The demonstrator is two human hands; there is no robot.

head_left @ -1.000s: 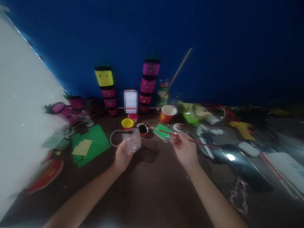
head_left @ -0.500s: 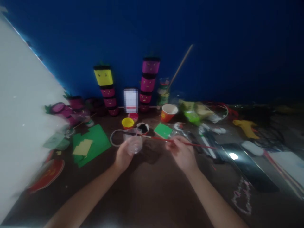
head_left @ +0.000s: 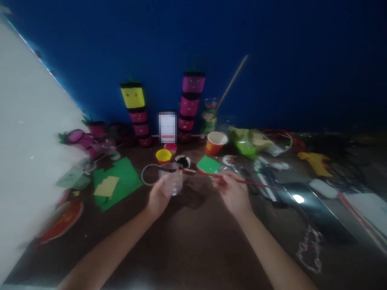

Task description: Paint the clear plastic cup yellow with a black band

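My left hand (head_left: 160, 195) is closed around a clear plastic cup (head_left: 175, 183), held above the brown table (head_left: 193, 249). A black band runs along the cup's upper edge. In my right hand (head_left: 232, 193) is a thin red paintbrush (head_left: 208, 174), gripped by its handle, with its tip at the cup's upper right side. Just behind the cup stand a small pot of black paint (head_left: 182, 162) and a pot of yellow paint (head_left: 163, 155). A pink pot (head_left: 171, 148) sits behind them.
Towers of purple and yellow cups with drawn faces (head_left: 190, 106) stand against the blue wall. A red paper cup (head_left: 216, 143), green paper (head_left: 116, 185), a yellow glue gun (head_left: 315, 162), a dark shiny slab (head_left: 317, 211) and a beaded chain (head_left: 311, 249) lie around.
The cup in my left hand has turned a little, and the brush's tip has shifted from across the band to the cup's right edge. The view has moved slightly.
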